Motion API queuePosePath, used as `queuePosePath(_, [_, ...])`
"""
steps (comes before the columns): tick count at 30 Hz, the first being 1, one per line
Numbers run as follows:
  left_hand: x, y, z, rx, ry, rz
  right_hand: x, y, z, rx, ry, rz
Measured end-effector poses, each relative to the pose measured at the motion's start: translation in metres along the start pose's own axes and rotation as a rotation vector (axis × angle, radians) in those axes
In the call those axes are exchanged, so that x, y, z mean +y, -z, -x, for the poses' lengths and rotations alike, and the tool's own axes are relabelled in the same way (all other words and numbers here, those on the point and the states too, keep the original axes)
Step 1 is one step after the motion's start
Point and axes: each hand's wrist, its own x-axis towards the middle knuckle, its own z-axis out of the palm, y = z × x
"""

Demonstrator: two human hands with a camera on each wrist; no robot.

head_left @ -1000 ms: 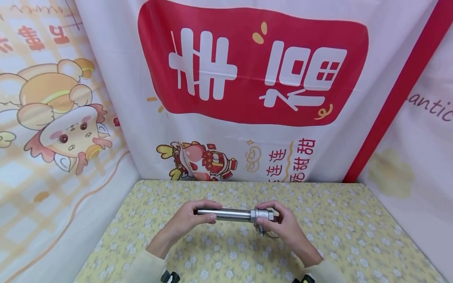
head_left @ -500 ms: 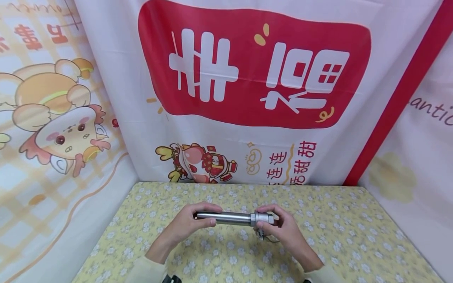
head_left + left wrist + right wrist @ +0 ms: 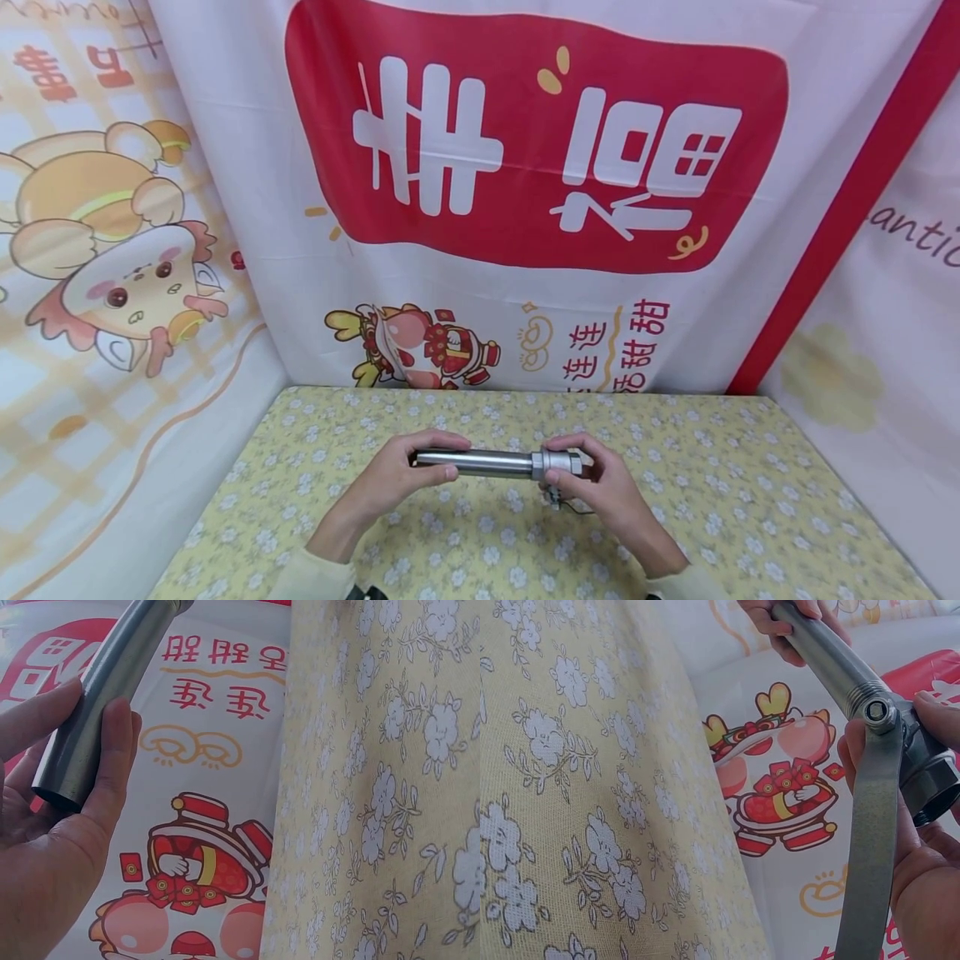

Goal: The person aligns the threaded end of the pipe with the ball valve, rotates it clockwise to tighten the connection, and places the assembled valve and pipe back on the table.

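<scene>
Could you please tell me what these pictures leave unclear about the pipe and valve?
Lever handle, far end: cut off by the bottom edge, right wrist view.
Ball valve, side against the palm: hidden by the right hand, right wrist view.
Metal pipe, inside: too dark in shadow, left wrist view.

The pipe extends left from the valve.

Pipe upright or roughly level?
Roughly level: in the head view, the pipe runs sideways from the left hand toward the right hand.
</scene>
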Motion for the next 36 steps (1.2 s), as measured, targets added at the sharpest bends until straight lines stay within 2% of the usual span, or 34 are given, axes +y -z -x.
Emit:
queuePosePath(8, [-0.0018, -0.0026, 0.0030, -0.003, 0.003, 0.017, 0.0004, 0.0004, 0.0017, 0.000, -0.008, -0.001])
queuePosePath(15, [-0.0052, -0.0040, 0.0037, 0.001, 0.041, 0.038, 0.0002, 0.0012, 0.0024, 0.001, -0.010, -0.006])
queuePosePath(22, [-0.0083, -0.0025, 0.0051, -0.040, -0.001, 0.064, -0.0018, -0.0009, 0.0019, 0.002, -0.001, -0.011])
queuePosePath(29, [-0.0057, 0.0022, 0.0062, -0.061, 0.009, 0.022, -0.0053, -0.0022, 0.0015, -0.017, 0.019, 0.000])
queuePosePath(36, [-0.0053, 0.0028, 0.0052, -0.092, -0.004, 0.059, -0.0075, -0.0014, 0.0013, 0.006, 0.022, 0.020])
